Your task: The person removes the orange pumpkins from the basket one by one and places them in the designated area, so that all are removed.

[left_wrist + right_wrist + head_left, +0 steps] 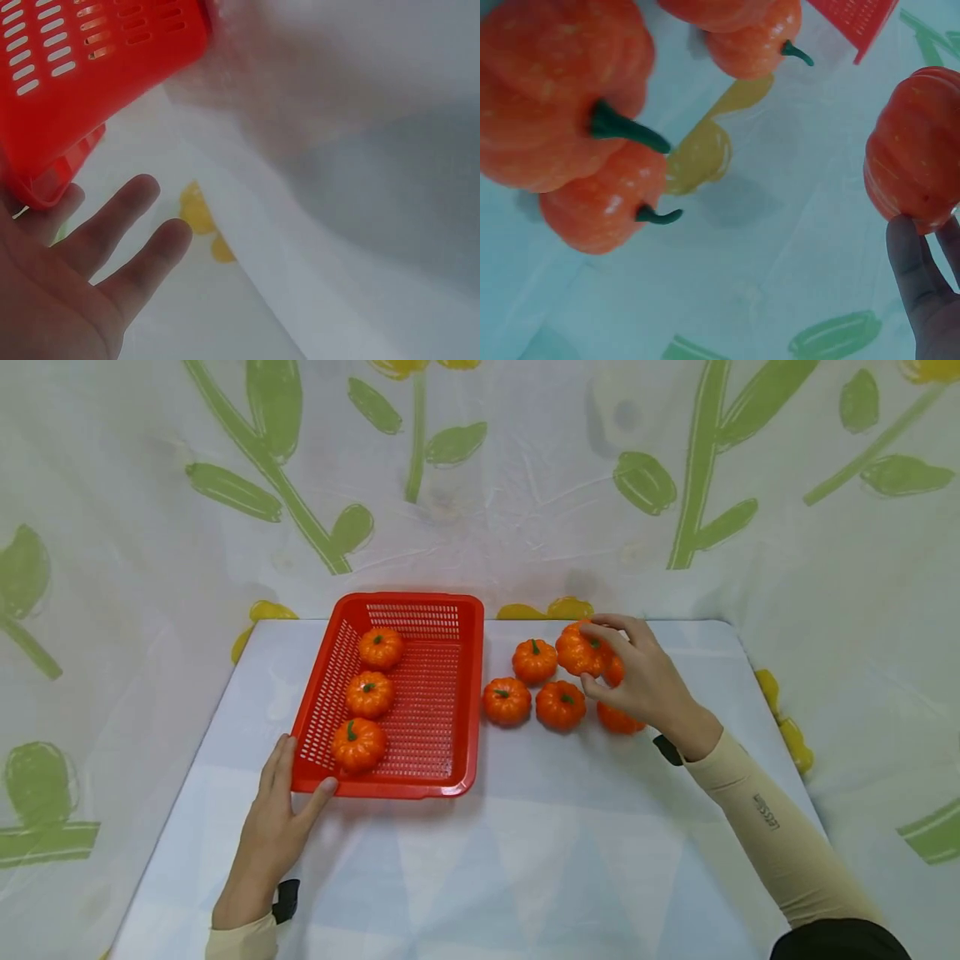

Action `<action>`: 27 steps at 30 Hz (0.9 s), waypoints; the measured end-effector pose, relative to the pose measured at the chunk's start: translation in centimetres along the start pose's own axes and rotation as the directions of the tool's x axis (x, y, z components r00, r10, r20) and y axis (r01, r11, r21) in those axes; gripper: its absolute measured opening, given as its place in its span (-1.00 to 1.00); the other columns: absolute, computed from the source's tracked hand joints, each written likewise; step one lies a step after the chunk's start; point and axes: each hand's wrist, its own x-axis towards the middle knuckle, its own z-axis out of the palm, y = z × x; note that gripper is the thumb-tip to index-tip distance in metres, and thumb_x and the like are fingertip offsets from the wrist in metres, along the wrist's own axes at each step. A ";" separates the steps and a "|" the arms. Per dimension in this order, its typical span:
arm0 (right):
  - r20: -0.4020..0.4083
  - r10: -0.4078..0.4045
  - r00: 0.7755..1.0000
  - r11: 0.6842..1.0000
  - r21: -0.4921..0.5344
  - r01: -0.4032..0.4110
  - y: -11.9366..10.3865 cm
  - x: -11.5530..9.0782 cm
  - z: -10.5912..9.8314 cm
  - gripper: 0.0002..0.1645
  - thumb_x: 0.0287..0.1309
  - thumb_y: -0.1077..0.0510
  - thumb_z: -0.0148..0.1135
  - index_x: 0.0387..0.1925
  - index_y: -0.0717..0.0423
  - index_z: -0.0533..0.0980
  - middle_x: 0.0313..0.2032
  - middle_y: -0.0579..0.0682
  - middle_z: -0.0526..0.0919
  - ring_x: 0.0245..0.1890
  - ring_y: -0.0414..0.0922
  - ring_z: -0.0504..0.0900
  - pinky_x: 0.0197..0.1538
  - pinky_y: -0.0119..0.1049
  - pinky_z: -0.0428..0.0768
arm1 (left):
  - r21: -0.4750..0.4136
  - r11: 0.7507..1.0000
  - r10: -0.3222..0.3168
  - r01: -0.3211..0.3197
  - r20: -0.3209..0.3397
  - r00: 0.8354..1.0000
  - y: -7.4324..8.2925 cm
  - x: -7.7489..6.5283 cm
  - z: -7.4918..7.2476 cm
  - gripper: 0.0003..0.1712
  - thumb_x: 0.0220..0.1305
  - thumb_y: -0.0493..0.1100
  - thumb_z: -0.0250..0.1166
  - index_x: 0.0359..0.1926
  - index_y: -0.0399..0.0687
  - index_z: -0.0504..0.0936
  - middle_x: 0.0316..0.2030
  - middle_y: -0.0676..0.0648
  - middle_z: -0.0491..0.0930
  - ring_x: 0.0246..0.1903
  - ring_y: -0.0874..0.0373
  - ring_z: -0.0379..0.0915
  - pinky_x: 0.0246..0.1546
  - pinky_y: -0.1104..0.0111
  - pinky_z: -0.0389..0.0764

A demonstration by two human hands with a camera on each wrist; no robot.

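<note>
My right hand (637, 672) pinches a small orange toy pumpkin (579, 650) between thumb and fingertips, over the group at the table's right. In the right wrist view this pumpkin (919, 150) is at the right edge, fingertips against its side. Under and around the hand lie several more pumpkins (560, 706) with green stems, two of them partly covered by it. My left hand (273, 835) rests at the near left corner of a red plastic basket (405, 792), thumb on the front rim, fingers extended along the left side. Three pumpkins (370, 694) line the basket's left side.
A white table (480, 877) with pale blue triangles carries everything. Behind and beside it hangs a white cloth (517, 543) printed with green leaves and yellow flowers. Pumpkins stand close to the basket's right wall.
</note>
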 end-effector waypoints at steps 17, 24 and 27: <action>0.033 0.148 0.988 0.989 -0.035 -0.146 0.7 -7.0 -1.9 -0.21 -0.07 0.16 0.52 0.28 0.07 0.51 0.28 0.10 0.45 0.25 0.10 0.41 0.14 -0.06 0.54 | -0.023 1.000 -0.010 0.010 -0.004 1.000 -0.2 0.0 0.4 0.10 0.39 0.24 0.24 0.65 0.15 -0.26 0.62 -0.12 -0.23 0.48 -0.34 -0.03 0.17 -0.45 0.27; 0.036 0.167 0.985 0.985 -0.039 -0.166 0.3 -9.1 -1.6 -0.19 -0.11 0.12 0.57 0.26 0.07 0.53 0.26 0.08 0.47 0.25 0.07 0.42 0.25 -0.58 0.31 | -0.010 1.000 -0.019 0.019 -0.007 1.000 -0.2 0.0 0.4 0.11 0.39 0.26 0.23 0.65 0.14 -0.28 0.61 -0.14 -0.24 0.48 -0.35 -0.05 0.16 -0.44 0.29; 0.035 0.190 0.981 0.981 -0.033 -0.189 0.1 -9.9 -1.4 -0.17 -0.13 0.14 0.58 0.27 0.06 0.52 0.27 0.08 0.46 0.25 0.07 0.42 0.24 -0.67 0.21 | -0.007 1.000 -0.024 0.024 -0.009 1.000 -0.3 0.0 0.4 0.11 0.39 0.27 0.23 0.65 0.14 -0.29 0.62 -0.14 -0.24 0.48 -0.35 -0.06 0.16 -0.44 0.29</action>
